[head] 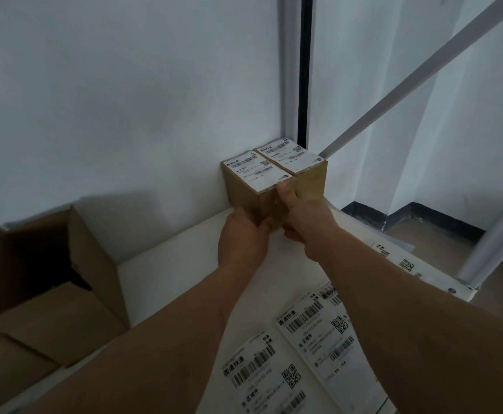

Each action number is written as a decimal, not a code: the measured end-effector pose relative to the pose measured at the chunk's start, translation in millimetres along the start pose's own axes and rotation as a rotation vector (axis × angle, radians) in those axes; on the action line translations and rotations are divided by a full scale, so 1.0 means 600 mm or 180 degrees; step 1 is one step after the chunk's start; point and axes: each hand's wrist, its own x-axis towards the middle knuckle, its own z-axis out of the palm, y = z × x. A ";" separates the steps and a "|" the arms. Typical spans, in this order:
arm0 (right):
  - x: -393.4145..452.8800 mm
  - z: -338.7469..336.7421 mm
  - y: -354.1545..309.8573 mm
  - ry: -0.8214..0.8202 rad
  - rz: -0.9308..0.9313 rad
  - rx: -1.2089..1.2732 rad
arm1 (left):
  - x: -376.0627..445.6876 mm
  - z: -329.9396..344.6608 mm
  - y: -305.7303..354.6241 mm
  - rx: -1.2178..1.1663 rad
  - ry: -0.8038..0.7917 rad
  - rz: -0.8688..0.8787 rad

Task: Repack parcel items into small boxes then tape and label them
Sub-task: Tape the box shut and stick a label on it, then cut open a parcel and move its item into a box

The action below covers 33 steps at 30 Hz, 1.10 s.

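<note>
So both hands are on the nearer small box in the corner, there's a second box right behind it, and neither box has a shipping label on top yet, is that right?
Not quite. Both hands, left and right, are on the nearer small box, with a second box behind it, but the head view shows a shipping label already on top of each.

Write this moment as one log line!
left hand: holds near box | right hand: holds same box | both boxes labelled | spare labels on table

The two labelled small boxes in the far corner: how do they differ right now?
The near box is held: the left hand grips its lower front and the right hand its right side, thumb by the label. The far box is untouched. The near box sits further from the corner; the far box sits against the black strip. Both are brown cardboard, similar in size, each with a white shipping label on top, side by side against the wall.
</note>
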 end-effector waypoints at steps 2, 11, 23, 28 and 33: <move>-0.028 -0.003 0.014 0.0004 -0.0184 -0.0604 | -0.027 -0.023 -0.001 0.0499 -0.0090 0.0034; -0.271 0.048 0.044 -0.0469 -0.2225 -0.3755 | -0.233 -0.264 -0.037 0.2636 -0.0015 0.1442; -0.705 0.228 -0.013 -0.1489 -0.3496 -0.3932 | -0.601 -0.688 -0.131 0.3414 -0.0082 0.0738; -0.871 0.330 -0.010 -0.1761 -0.3689 -0.3816 | -0.736 -0.825 -0.185 0.3786 -0.0006 0.0301; -1.019 0.430 0.011 -0.1971 -0.3991 -0.3674 | -0.841 -0.928 -0.254 0.3593 0.0492 -0.0239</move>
